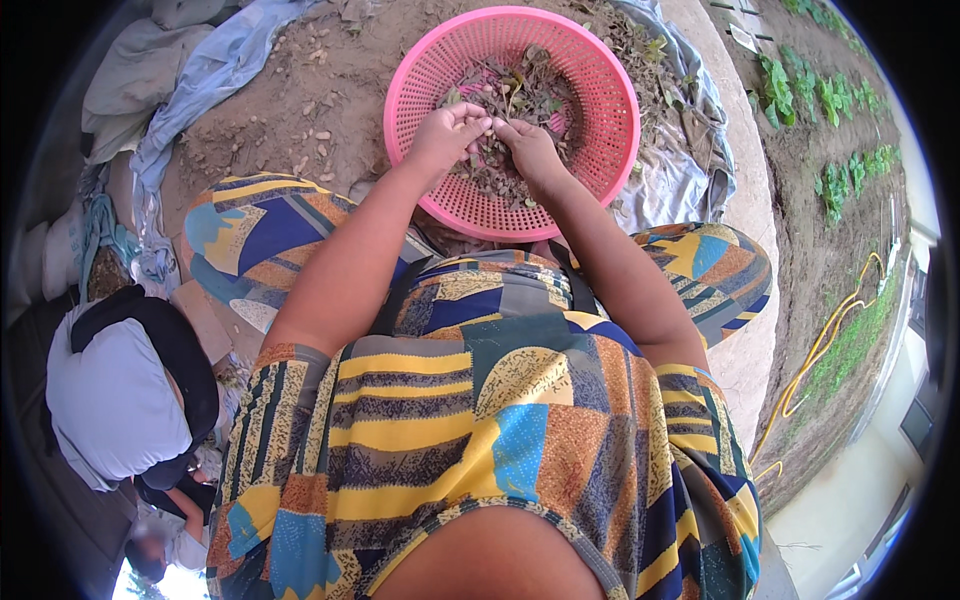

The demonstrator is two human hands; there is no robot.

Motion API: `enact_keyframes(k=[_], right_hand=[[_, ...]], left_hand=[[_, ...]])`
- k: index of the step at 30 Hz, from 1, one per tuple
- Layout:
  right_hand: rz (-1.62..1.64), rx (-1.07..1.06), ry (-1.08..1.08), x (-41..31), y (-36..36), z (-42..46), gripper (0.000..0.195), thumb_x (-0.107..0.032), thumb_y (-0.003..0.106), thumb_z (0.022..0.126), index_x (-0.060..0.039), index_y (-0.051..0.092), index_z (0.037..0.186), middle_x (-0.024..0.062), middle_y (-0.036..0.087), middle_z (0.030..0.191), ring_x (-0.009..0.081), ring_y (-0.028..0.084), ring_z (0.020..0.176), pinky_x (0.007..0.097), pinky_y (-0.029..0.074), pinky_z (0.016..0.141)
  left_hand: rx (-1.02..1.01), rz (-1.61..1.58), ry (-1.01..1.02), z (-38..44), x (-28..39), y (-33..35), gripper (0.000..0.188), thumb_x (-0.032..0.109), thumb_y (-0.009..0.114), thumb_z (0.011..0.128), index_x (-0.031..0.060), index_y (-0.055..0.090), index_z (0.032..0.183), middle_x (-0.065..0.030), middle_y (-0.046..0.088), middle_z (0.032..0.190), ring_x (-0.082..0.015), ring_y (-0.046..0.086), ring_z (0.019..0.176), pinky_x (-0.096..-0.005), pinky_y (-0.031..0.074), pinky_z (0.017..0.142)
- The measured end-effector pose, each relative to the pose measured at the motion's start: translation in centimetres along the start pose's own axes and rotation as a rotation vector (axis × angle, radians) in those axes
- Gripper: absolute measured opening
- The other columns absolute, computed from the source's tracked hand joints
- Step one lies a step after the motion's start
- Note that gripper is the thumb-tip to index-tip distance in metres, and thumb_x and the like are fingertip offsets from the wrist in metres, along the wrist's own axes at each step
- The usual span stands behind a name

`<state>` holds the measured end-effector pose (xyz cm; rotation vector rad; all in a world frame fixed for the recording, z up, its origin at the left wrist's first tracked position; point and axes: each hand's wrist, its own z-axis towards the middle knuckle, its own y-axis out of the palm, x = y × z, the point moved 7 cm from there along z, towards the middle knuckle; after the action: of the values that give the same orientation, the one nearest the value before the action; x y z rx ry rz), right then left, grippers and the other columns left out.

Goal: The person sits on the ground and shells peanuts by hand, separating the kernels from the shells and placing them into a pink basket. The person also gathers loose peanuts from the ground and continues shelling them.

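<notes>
A pink perforated plastic basket [622, 127] stands before me, between my bent knees. Inside lie dried, dark leaves and stems [487, 184], with a few pale pods among them. Over the basket, my left hand [450, 139] pinches thumb and forefinger together at a small pale pod, apparently a peanut, partly hidden by the fingers. My right hand [531, 154] meets it there, its fingertips closed at the base of a thin plant stem [514, 88] that points away from me. The fingertips of both hands nearly touch.
Loose peanuts [322, 136] are scattered on the soil left of the basket. A blue cloth sheet [217, 75] borders the soil, with sacks [142, 82] beyond. Plant litter [656, 82] lies right of the basket. Another person [161, 540] is at lower left. A yellow hose [817, 349] runs at right.
</notes>
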<state>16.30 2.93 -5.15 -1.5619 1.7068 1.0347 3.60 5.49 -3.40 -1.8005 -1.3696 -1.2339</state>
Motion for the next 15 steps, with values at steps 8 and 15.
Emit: enact_keyframes(k=[8,15], right_hand=[[-0.282,0.117,-0.218,0.7,-3.4,2.5,0.022,-0.020,0.059,0.089,-0.0019,0.063,0.103,0.0099,0.066,0.087,0.0227,0.062,0.078,0.0318,0.049,0.073],[-0.359,0.083,-0.442,-2.9,-2.1,0.6,0.020,-0.012,0.066,0.084,-0.0003,0.064,0.101,0.0118,0.066,0.090,0.0198,0.065,0.075,0.0315,0.051,0.071]], left_hand=[[-0.030,-0.159,-0.024,-0.1,0.5,0.7,0.013,0.017,0.056,0.095,0.0073,0.052,0.104,0.0009,0.057,0.080,-0.0035,0.045,0.060,-0.0171,0.035,0.049],[-0.059,-0.093,-0.053,-0.6,0.4,0.9,0.013,0.020,0.053,0.096,0.0067,0.055,0.097,0.0028,0.055,0.074,-0.0033,0.044,0.059,-0.0173,0.033,0.049]])
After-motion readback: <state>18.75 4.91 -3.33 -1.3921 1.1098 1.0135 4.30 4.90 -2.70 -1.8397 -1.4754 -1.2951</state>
